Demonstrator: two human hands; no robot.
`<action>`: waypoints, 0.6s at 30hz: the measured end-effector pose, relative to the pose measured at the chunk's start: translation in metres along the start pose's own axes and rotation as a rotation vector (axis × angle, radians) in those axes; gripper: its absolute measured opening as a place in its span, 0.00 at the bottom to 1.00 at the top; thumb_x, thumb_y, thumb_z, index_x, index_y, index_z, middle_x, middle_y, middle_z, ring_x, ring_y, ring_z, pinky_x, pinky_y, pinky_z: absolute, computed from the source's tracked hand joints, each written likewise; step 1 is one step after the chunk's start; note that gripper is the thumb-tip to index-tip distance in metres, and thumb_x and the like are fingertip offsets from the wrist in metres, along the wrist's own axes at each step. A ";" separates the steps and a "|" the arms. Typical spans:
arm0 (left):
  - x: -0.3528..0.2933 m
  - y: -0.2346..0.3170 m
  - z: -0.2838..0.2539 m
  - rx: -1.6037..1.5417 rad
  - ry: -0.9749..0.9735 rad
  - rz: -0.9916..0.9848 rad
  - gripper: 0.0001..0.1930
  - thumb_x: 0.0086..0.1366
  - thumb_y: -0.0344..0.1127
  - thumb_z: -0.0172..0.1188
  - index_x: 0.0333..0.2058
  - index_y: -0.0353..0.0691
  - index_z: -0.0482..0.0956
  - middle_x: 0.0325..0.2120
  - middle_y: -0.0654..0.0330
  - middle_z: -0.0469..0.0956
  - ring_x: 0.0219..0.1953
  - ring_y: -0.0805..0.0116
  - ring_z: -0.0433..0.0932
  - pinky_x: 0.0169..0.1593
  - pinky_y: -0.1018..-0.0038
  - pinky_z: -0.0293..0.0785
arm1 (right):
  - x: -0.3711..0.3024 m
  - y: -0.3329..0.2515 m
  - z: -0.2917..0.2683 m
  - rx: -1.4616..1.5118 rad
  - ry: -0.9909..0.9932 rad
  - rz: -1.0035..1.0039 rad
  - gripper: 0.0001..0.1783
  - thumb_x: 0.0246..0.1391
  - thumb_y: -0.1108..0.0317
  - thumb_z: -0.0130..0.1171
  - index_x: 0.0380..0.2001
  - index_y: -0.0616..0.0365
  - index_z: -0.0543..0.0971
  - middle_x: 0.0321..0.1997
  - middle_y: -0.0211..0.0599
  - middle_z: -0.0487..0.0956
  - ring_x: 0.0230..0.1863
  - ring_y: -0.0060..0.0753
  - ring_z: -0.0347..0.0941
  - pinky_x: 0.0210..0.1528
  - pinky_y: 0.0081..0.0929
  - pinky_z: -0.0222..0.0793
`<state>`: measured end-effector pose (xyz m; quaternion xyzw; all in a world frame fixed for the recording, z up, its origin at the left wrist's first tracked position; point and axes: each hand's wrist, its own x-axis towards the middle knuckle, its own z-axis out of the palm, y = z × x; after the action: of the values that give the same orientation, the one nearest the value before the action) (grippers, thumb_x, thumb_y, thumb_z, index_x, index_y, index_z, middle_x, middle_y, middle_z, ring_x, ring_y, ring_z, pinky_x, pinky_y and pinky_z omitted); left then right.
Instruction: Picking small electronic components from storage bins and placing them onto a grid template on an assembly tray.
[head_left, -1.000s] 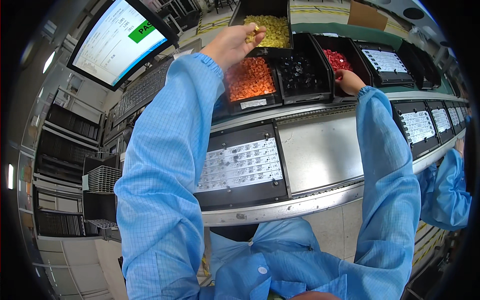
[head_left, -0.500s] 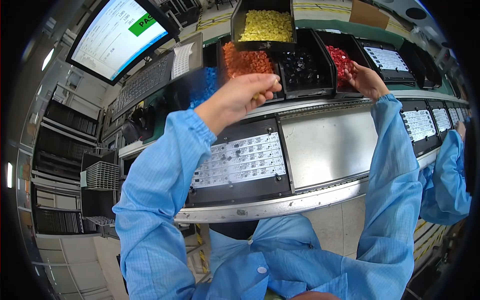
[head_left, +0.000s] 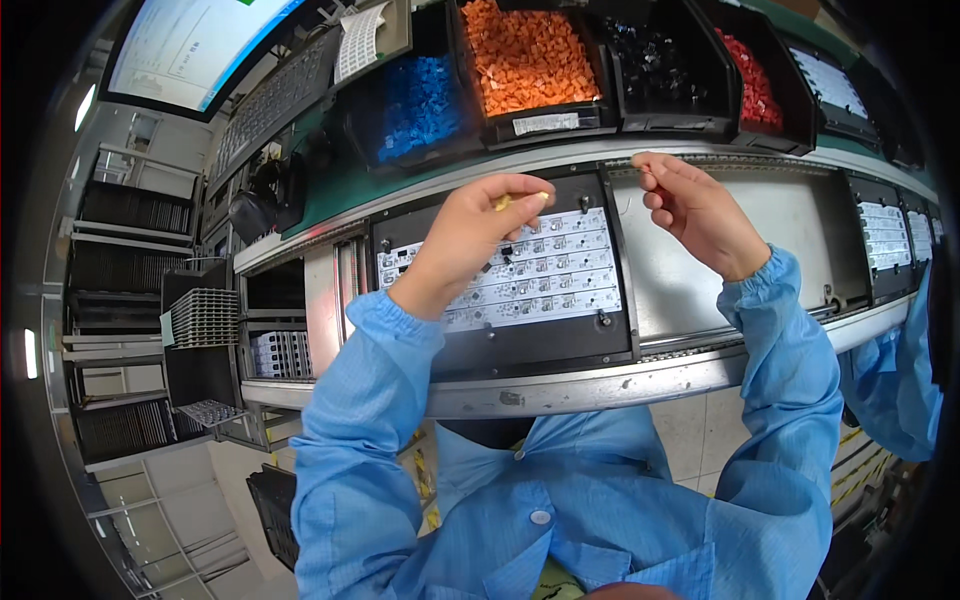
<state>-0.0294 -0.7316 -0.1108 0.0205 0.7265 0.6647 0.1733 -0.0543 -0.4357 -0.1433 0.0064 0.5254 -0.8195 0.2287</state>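
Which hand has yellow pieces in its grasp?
The left hand: yellow pieces show in its grip, while no yellow shows at the right hand.

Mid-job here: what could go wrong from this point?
The small yellow plastic-looking pieces pinched in the left hand could slip onto the long white circuit boards below. The blue checked fabric left sleeve crosses the flat black tray and might nudge the boards.

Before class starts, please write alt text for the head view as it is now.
A person's left hand holds small yellow pieces over white circuit boards in a black tray; the right hand, pinched shut, is over bare metal beside it. Bins behind hold blue, orange, black and red pieces.
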 end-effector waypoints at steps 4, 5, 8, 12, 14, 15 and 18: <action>0.000 -0.026 -0.018 0.044 0.054 0.011 0.12 0.74 0.34 0.65 0.50 0.35 0.85 0.41 0.63 0.85 0.36 0.81 0.75 0.40 0.84 0.72 | 0.005 0.007 0.026 -0.153 -0.041 0.019 0.16 0.74 0.61 0.58 0.58 0.56 0.81 0.39 0.18 0.77 0.37 0.11 0.68 0.37 0.12 0.66; 0.000 -0.030 -0.019 0.077 0.075 0.043 0.11 0.73 0.34 0.66 0.50 0.35 0.85 0.39 0.65 0.84 0.36 0.80 0.76 0.41 0.84 0.72 | 0.007 0.010 0.028 -0.231 -0.051 -0.003 0.16 0.74 0.62 0.59 0.58 0.57 0.81 0.39 0.18 0.77 0.36 0.10 0.68 0.37 0.12 0.66; 0.001 -0.039 -0.018 0.226 0.102 0.134 0.10 0.71 0.32 0.67 0.47 0.36 0.85 0.36 0.65 0.84 0.36 0.77 0.79 0.41 0.79 0.75 | 0.008 0.015 0.026 -0.200 -0.045 0.035 0.15 0.73 0.63 0.60 0.58 0.56 0.81 0.41 0.19 0.80 0.35 0.09 0.68 0.35 0.09 0.65; -0.001 -0.031 -0.011 0.564 0.122 0.269 0.07 0.66 0.29 0.68 0.42 0.37 0.85 0.34 0.59 0.85 0.35 0.68 0.83 0.41 0.71 0.78 | 0.007 0.020 0.024 -0.155 -0.034 0.036 0.14 0.73 0.64 0.59 0.57 0.53 0.80 0.42 0.20 0.82 0.34 0.07 0.69 0.32 0.07 0.64; 0.002 -0.028 -0.008 0.631 0.122 0.299 0.05 0.65 0.28 0.68 0.40 0.37 0.85 0.34 0.57 0.85 0.35 0.64 0.84 0.40 0.69 0.78 | 0.009 0.022 0.021 -0.137 -0.023 0.047 0.13 0.73 0.65 0.59 0.57 0.52 0.80 0.42 0.21 0.82 0.34 0.07 0.69 0.33 0.07 0.64; 0.003 -0.028 -0.007 0.698 0.132 0.333 0.04 0.64 0.27 0.68 0.37 0.37 0.85 0.33 0.56 0.84 0.35 0.60 0.84 0.40 0.67 0.78 | 0.011 0.023 0.018 -0.140 -0.035 0.040 0.14 0.73 0.65 0.59 0.58 0.53 0.80 0.43 0.21 0.82 0.34 0.07 0.69 0.33 0.07 0.64; 0.007 -0.034 -0.006 0.828 0.109 0.477 0.04 0.63 0.27 0.68 0.36 0.38 0.86 0.32 0.56 0.84 0.35 0.55 0.83 0.39 0.63 0.78 | 0.011 0.025 0.017 -0.153 -0.041 0.029 0.16 0.73 0.65 0.59 0.59 0.55 0.80 0.43 0.21 0.83 0.35 0.07 0.70 0.33 0.08 0.64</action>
<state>-0.0310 -0.7397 -0.1455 0.2191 0.9132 0.3408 -0.0448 -0.0511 -0.4631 -0.1595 -0.0206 0.5814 -0.7736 0.2510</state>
